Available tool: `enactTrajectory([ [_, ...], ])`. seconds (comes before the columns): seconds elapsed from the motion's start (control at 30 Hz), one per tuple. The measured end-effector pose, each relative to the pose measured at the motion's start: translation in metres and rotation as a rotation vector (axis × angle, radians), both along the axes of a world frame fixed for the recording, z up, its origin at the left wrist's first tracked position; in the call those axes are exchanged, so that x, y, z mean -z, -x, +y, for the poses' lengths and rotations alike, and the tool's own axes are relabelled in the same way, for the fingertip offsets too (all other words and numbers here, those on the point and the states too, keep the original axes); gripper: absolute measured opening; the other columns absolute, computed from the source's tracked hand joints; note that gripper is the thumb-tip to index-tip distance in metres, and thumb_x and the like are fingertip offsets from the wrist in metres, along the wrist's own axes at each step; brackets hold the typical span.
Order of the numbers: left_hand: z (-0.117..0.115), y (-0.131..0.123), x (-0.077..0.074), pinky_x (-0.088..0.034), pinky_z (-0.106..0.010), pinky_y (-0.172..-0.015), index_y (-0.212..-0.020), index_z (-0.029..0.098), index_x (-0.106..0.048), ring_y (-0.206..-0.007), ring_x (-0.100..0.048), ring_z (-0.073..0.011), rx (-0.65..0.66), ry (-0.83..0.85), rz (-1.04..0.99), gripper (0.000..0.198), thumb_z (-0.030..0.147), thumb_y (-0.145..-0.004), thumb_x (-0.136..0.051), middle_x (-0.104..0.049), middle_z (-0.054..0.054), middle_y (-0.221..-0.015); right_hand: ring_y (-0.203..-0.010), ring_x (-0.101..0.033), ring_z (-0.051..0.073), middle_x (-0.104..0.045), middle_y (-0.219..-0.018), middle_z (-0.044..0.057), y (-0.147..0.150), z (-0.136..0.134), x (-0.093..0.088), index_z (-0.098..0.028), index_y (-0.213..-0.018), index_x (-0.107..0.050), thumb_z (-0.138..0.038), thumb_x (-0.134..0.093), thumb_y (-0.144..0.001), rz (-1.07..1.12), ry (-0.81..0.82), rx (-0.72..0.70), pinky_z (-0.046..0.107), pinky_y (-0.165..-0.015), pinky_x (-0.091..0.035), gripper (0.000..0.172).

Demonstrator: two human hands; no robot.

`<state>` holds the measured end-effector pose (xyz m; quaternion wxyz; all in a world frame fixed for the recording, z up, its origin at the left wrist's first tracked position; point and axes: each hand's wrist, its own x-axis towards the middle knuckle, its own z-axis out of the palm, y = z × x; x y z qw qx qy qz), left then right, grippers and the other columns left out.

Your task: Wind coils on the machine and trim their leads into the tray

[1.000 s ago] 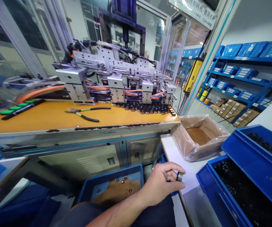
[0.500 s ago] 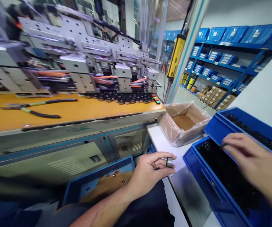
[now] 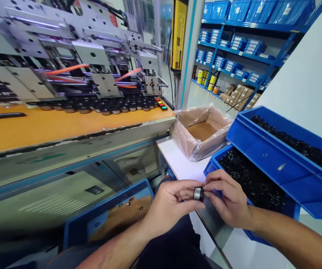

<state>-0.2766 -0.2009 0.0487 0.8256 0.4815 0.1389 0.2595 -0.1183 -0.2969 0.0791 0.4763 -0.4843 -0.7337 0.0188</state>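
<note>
Between the thumb and fingers of my left hand (image 3: 175, 200) is a small silver metal ring (image 3: 197, 194) with black ends. My right hand (image 3: 228, 198) meets it from the right, its fingertips pinching a small black part (image 3: 202, 194) against the ring's right end. The fingers hide most of that part, so its shape cannot be made out. Just beyond my right hand, a blue bin (image 3: 210, 163) holds many loose black plastic parts.
A second blue bin (image 3: 264, 164) of black parts sits tilted over the first. A plastic-lined carton (image 3: 183, 141) stands behind my hands. At the left, rows of black-and-metal pieces (image 3: 105, 106) line the orange bench (image 3: 74, 125) under a machine. A blue tray (image 3: 109, 200) with few rings lies below.
My right hand has come from over the bin to the metal ring, bringing a small black part against it. The view has shifted to the right; the left hand keeps its hold.
</note>
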Motion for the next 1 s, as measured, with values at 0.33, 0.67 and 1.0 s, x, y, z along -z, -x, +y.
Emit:
enactTrajectory([
  [0.33,0.003,0.004,0.003,-0.056,-0.01,-0.063,-0.093,0.017,-0.078,-0.063,-0.072,-0.0076,-0.099,-0.059,-0.022,0.036,0.001,-0.062,-0.084,-0.079,0.0,-0.073,-0.091,-0.061,0.02,-0.06,-0.101,0.014,-0.008,0.0,0.001,-0.012,-0.123,-0.06,-0.011,-0.062,-0.089,-0.2,-0.056,-0.009,0.034,-0.072,-0.058,0.034],
  [0.67,0.005,0.006,-0.002,-0.06,-0.016,-0.065,-0.09,0.016,-0.078,-0.064,-0.074,-0.0113,-0.028,0.008,-0.028,0.038,-0.003,-0.058,-0.083,-0.079,0.0,-0.073,-0.09,-0.063,0.02,-0.064,-0.095,0.014,-0.005,0.003,-0.004,-0.008,-0.121,-0.061,-0.003,-0.059,-0.088,-0.297,-0.141,-0.077,0.034,-0.073,-0.06,0.033],
  [1.0,-0.015,-0.005,0.004,-0.06,-0.02,-0.071,-0.094,0.019,-0.075,-0.076,-0.074,-0.0138,-0.269,-0.212,-0.119,0.039,0.015,-0.059,-0.091,-0.078,-0.004,-0.086,-0.09,-0.064,0.024,-0.066,-0.092,0.015,-0.006,-0.004,0.002,-0.003,-0.117,-0.061,-0.008,-0.062,-0.087,-0.489,-0.305,0.02,0.038,-0.069,-0.062,0.031],
])
